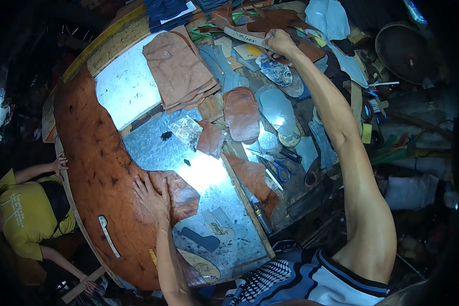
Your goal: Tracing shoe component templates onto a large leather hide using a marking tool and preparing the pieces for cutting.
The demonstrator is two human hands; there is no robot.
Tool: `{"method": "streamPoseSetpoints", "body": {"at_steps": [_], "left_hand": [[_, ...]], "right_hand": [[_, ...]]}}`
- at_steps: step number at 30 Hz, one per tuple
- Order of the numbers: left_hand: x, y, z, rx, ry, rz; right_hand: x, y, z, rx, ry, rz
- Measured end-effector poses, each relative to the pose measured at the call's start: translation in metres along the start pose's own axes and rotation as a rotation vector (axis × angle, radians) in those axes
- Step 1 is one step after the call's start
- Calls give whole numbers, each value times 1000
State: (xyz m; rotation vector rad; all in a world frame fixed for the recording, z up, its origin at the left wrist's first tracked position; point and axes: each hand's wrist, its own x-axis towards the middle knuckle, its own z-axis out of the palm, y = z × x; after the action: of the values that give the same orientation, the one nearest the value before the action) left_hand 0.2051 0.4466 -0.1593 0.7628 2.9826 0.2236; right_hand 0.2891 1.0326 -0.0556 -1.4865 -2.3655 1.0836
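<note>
A large brown leather hide [97, 168] covers the left side of the worktable. My left hand [153, 199] lies flat on it with the fingers spread, close to the edge of the hide. My right arm stretches to the far side, where my right hand [279, 42] is closed on the end of a pale pattern strip [246, 37] with writing on it. Brown leather scraps [278, 19] lie just beyond that hand. On the hide rests a small white curved pattern piece [108, 235], and a yellow one [152, 256] sits nearer my left forearm.
Stacked brown leather pieces [176, 69] lie at the back, with smaller cut pieces [241, 113] to their right. Blue-handled scissors [283, 169] and a screwdriver-like tool [261, 217] lie on the right side. A person in a yellow shirt [28, 214] touches the table's left edge.
</note>
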Motion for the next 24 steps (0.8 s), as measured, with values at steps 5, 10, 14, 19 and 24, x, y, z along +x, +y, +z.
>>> {"method": "streamPoseSetpoints", "body": {"at_steps": [5,10,14,19,24], "left_hand": [[1,1,6,10,-5,0],[1,0,2,-3,27,4],[3,5,5,18,46,21],[2,-1,0,-44,47,27],[12,10,23,-198,65,17]], "right_hand": [[-6,8,-6,-17,-8,-48],[-51,-20,-2,-169,-227,-123],[-78,-1,5,-301,-207,-313],[-99,34,32,-301,-6,-521],[-81,114,-7,-143,56,-324]]}}
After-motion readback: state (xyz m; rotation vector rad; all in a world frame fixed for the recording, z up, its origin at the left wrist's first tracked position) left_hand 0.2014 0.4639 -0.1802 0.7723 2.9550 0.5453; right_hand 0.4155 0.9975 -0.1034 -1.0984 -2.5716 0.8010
